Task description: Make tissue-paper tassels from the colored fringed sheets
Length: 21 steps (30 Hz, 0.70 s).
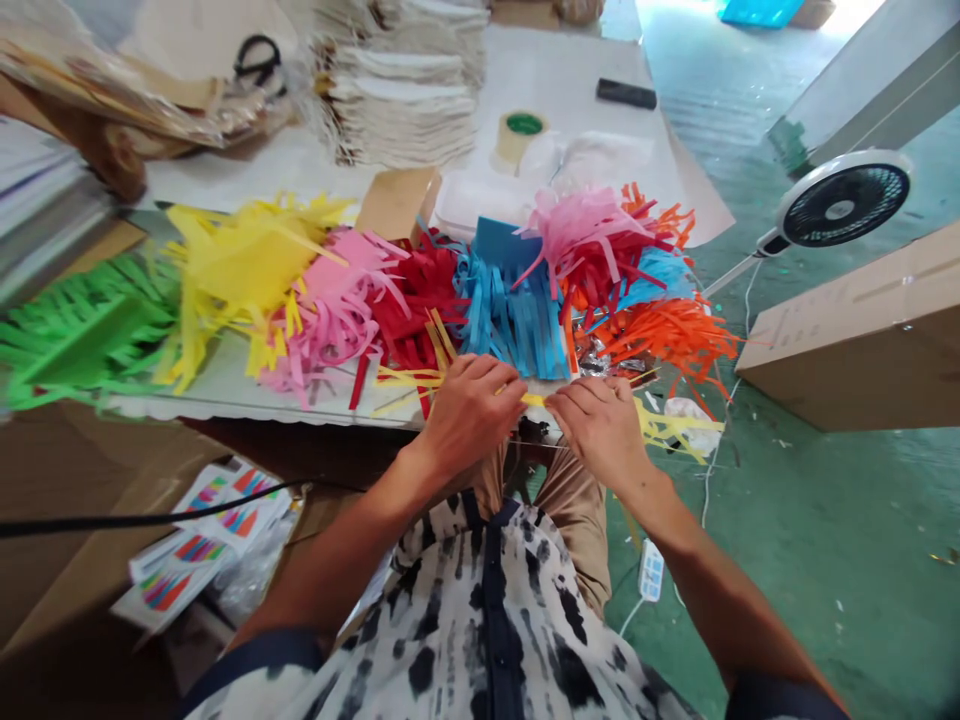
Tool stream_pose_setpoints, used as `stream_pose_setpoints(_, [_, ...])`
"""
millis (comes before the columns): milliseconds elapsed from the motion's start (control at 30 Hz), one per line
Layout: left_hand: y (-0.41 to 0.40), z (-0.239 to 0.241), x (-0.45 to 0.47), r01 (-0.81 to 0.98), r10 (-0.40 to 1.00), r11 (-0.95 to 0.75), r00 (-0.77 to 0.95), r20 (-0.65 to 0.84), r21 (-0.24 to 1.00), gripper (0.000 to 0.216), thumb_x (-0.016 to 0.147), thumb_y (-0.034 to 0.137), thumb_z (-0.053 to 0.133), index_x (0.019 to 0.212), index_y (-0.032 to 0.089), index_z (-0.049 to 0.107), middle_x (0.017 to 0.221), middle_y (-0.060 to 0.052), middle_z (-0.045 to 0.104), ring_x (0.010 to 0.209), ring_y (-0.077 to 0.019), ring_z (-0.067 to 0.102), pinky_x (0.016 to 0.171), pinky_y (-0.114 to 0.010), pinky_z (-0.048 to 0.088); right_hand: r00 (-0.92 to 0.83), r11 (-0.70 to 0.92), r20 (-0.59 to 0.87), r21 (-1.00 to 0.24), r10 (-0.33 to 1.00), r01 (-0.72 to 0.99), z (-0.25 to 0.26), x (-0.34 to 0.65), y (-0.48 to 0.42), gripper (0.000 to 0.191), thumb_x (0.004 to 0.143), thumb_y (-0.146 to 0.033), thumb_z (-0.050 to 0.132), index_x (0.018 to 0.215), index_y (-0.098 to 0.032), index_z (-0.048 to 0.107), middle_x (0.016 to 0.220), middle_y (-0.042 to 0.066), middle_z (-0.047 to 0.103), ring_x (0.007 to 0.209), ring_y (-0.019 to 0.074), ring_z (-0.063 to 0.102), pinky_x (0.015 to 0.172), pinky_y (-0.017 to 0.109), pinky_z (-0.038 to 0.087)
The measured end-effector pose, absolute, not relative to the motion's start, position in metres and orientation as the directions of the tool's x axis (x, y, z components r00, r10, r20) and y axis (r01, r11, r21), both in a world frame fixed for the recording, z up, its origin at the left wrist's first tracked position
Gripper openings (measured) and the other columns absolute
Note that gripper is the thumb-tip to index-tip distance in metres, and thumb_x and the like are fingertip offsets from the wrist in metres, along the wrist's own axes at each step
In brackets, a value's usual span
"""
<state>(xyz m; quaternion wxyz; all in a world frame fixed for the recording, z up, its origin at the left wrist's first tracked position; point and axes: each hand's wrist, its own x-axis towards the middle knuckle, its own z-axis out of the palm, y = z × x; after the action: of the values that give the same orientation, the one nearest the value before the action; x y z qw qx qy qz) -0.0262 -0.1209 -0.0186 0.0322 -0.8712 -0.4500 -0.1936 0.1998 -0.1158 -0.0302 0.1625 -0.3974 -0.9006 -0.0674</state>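
At the table's front edge, my left hand and my right hand face each other, fingers closed on a yellow fringed paper tassel. Its middle shows as a narrow twisted band between the hands. Loose yellow strips stick out left of my left hand and right of my right hand. Just beyond lie blue fringed paper, dark red fringe and orange fringe. Further left are pink fringe, yellow fringe and green fringe. My fingertips are partly hidden.
Behind the fringes stand stacked white bundles, a tape roll and a black bar-shaped object. Black-handled scissors lie at the back left. A fan, a cardboard box and a power strip are at the right.
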Motion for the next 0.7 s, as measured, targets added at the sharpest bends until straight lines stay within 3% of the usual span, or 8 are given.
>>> stream_pose_setpoints(133, [-0.118,-0.029,-0.021,0.765,0.757,-0.626,0.552,0.35,0.149,0.01,0.101,0.028,0.068,0.098,0.02,0.071,0.098,-0.005,0.075,0.096,-0.0242,0.063,0.079,-0.04,0.043,-0.616,0.66,0.35,-0.009,0.705,0.751,-0.034,0.201,-0.115,0.019,0.108,-0.022,0.054,0.103,-0.018,0.072,0.1,0.007,0.077,0.1,0.0243,0.059,0.088,0.041,0.03])
stream_pose_setpoints(367, [-0.117,-0.04,-0.023,0.776,0.75,-0.622,0.552,0.364,0.104,0.015,0.105,0.027,0.061,0.095,0.019,0.069,0.094,-0.005,0.073,0.092,-0.0239,0.061,0.077,-0.04,0.04,-0.537,0.601,0.303,-0.186,0.788,0.777,-0.032,0.198,-0.118,0.019,0.108,-0.034,0.058,0.105,-0.022,0.072,0.105,0.006,0.074,0.102,0.0266,0.059,0.088,0.043,0.03])
stream_pose_setpoints(600, [-0.121,-0.039,-0.043,0.78,0.837,-0.542,0.469,0.281,0.314,0.022,0.105,0.036,0.062,0.094,0.019,0.07,0.096,-0.005,0.074,0.092,-0.0217,0.061,0.082,-0.036,0.044,-0.452,0.544,0.304,-0.426,0.839,0.723,-0.036,0.215,-0.121,0.018,0.105,-0.035,0.064,0.094,-0.025,0.073,0.094,0.002,0.075,0.097,0.0238,0.061,0.089,0.042,0.033])
stream_pose_setpoints(700, [-0.12,-0.036,-0.048,0.808,0.868,-0.494,0.437,0.235,0.322,0.023,0.105,0.035,0.061,0.094,0.018,0.071,0.096,-0.006,0.074,0.091,-0.0228,0.061,0.082,-0.038,0.045,-0.428,0.505,0.271,-0.53,0.862,0.681,-0.037,0.223,-0.12,0.013,0.102,-0.032,0.068,0.092,-0.027,0.076,0.092,0.001,0.076,0.096,0.0235,0.062,0.089,0.041,0.034])
